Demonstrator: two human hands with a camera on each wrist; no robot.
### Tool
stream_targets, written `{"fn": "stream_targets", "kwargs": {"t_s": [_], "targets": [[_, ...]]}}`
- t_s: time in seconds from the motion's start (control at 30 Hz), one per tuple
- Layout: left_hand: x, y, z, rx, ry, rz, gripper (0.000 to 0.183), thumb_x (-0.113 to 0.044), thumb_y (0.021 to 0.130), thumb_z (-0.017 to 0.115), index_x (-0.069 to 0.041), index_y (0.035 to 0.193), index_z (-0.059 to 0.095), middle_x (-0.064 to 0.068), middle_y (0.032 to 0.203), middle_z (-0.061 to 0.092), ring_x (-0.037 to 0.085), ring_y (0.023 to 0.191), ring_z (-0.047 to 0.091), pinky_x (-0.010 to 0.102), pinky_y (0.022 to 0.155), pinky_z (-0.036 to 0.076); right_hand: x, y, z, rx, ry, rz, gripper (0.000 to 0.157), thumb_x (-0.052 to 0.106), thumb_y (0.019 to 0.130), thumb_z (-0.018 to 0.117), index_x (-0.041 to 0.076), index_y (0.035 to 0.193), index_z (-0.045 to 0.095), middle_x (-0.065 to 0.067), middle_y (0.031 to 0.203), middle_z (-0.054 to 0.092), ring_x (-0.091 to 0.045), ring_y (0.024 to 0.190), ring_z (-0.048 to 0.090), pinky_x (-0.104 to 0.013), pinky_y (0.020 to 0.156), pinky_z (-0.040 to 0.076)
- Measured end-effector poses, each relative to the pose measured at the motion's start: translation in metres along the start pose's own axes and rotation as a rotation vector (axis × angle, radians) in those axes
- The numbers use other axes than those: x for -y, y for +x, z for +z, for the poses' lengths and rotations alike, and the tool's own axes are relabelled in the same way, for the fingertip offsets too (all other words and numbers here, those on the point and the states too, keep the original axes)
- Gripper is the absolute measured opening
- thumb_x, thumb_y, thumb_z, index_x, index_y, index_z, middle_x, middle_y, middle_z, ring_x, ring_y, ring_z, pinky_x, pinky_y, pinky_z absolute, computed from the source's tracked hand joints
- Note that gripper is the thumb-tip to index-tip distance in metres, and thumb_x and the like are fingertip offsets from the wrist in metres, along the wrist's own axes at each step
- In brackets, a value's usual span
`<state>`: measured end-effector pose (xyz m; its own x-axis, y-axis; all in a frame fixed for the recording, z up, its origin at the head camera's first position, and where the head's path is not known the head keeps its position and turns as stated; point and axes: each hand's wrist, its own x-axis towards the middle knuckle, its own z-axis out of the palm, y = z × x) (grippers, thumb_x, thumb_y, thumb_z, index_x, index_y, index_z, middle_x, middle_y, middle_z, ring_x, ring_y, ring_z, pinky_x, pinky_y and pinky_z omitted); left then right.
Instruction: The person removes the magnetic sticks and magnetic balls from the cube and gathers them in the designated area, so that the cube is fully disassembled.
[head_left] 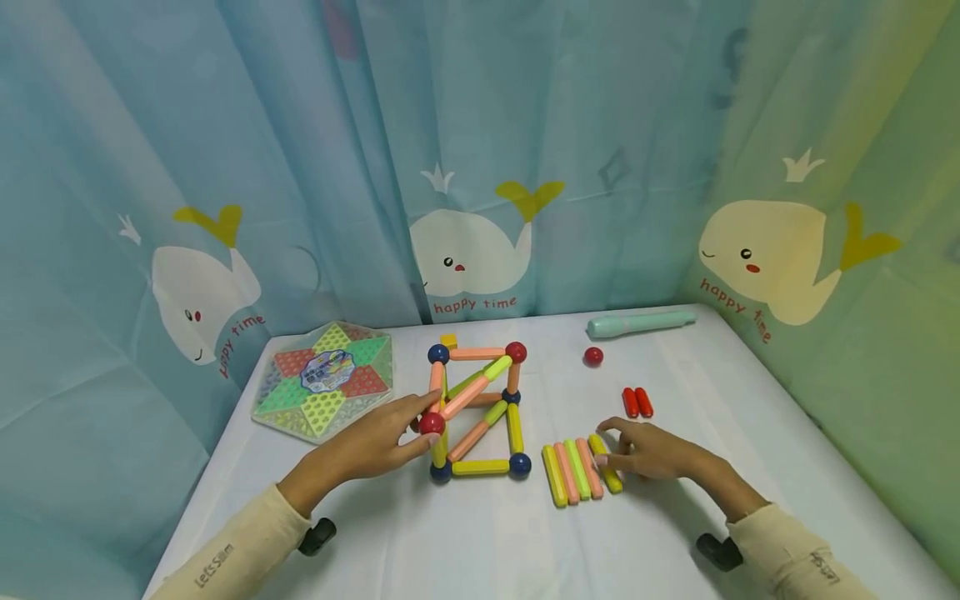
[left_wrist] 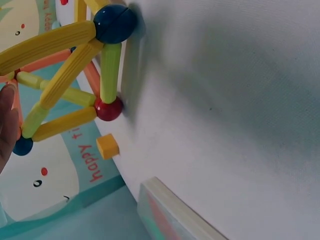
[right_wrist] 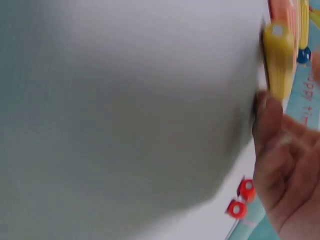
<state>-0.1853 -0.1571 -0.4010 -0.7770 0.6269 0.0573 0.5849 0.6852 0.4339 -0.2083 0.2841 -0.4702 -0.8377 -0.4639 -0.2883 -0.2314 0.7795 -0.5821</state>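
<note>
My left hand [head_left: 385, 437] holds a red ball [head_left: 432, 423] at the near upper corner of a frame of rods and balls. Dark blue balls [head_left: 520, 465] and yellow, pink and green rods [head_left: 480, 467] make up this frame, which stands on the table. My right hand [head_left: 651, 450] is at the right end of a row of loose rods [head_left: 572, 472], its thumb and index finger spread about a yellow rod [head_left: 612, 479]. In the right wrist view, a finger touches or nearly touches that yellow rod [right_wrist: 280, 55]; the thumb is mostly cut off.
A star-patterned game board [head_left: 325, 379] lies at the back left. Behind the frame is a small yellow block [head_left: 448, 341]. Two red rods [head_left: 637, 402], a loose red ball [head_left: 593, 357] and a mint-green stick-like object [head_left: 641, 323] lie at the right. A curtain [head_left: 480, 150] hangs along the table's back edge.
</note>
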Motion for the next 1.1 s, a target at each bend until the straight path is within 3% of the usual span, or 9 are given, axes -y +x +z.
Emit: {"fn": "stream_targets", "kwargs": {"t_s": [0.2,0.4,0.9,1.1], "targets": [[0.002,0.000,0.000,-0.006,-0.001,0.013,0.063,-0.040,0.102,0.057,-0.005,0.153,0.040,-0.001,0.115,0.063,0.013,0.100,0.062,0.029,0.082,0.054,-0.003,0.001,-0.004,0.117,0.023,-0.106,0.103,0.036,0.076,0.088,0.001,0.153,0.029,0.001,0.088,0.061,-0.012,0.076,0.054,-0.026,0.067,0.044],[0.003,0.000,0.000,0.000,-0.008,0.006,0.063,-0.040,0.102,0.057,-0.006,0.153,0.040,-0.001,0.116,0.064,0.011,0.100,0.061,0.029,0.082,0.054,0.001,0.004,0.002,0.132,0.002,-0.074,0.099,0.037,0.074,0.090,0.004,0.150,0.036,0.002,0.088,0.059,-0.013,0.079,0.054,-0.027,0.070,0.044],[0.005,0.000,0.001,-0.005,-0.015,0.017,0.064,-0.041,0.102,0.057,-0.006,0.153,0.040,0.000,0.118,0.064,0.017,0.102,0.063,0.029,0.082,0.054,0.010,0.002,0.013,0.125,0.022,0.014,0.106,0.038,0.073,0.090,0.006,0.154,0.029,0.000,0.087,0.059,-0.017,0.081,0.054,-0.031,0.072,0.044],[0.005,0.001,0.002,-0.010,-0.015,0.024,0.064,-0.043,0.102,0.056,-0.006,0.152,0.041,-0.001,0.119,0.064,0.011,0.101,0.062,0.029,0.084,0.054,0.009,-0.008,0.006,0.101,0.008,-0.041,0.107,0.036,0.076,0.088,0.001,0.155,0.026,0.004,0.086,0.062,-0.013,0.076,0.055,-0.026,0.070,0.045]]}}
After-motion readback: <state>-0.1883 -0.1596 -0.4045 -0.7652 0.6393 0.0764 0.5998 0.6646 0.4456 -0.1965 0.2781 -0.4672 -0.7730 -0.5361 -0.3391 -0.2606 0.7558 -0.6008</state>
